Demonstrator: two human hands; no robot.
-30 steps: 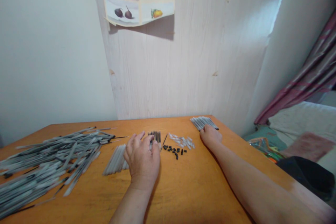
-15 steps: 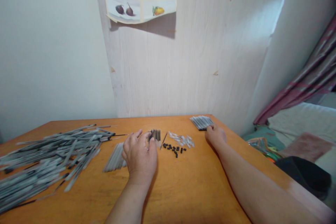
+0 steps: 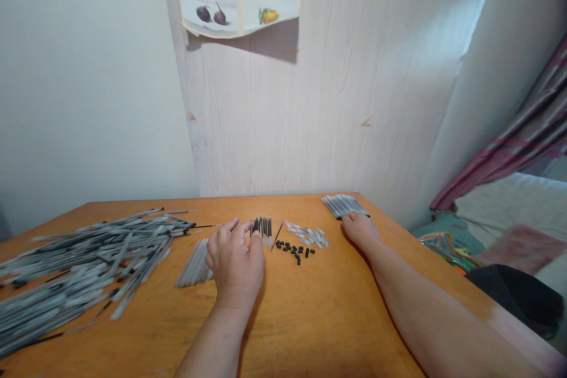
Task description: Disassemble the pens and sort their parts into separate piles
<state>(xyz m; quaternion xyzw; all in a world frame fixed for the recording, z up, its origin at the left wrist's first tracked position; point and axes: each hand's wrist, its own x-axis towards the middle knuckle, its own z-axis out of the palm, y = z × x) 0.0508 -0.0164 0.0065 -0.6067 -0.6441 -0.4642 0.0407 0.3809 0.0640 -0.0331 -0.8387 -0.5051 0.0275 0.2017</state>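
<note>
My left hand [image 3: 236,257], fingers apart and curved, is over the table between a row of pale clear pen tubes [image 3: 194,264] and a row of dark, thin pen refills [image 3: 262,227]. It partly covers both rows, and I see nothing in its grip. At the back right, my right hand [image 3: 361,226] has its fingers drawn together against the near, black-ended side of a neat row of pens [image 3: 344,205]. What its fingertips hold, if anything, is hidden. Between the hands lie small black caps or plugs [image 3: 293,248] and small whitish tips [image 3: 309,233].
A big loose heap of pens or pen parts [image 3: 97,260] spreads over the left of the orange wooden table [image 3: 305,319]. One thin dark stick [image 3: 279,231] lies beside the refills. The wall [image 3: 283,130] stands behind. Right of the table are a dark rounded object [image 3: 516,298] and bedding.
My right hand shifted right along the near side of the pen row, then came partly back left. My left hand stays in about the same place; the view has tilted slightly.
</note>
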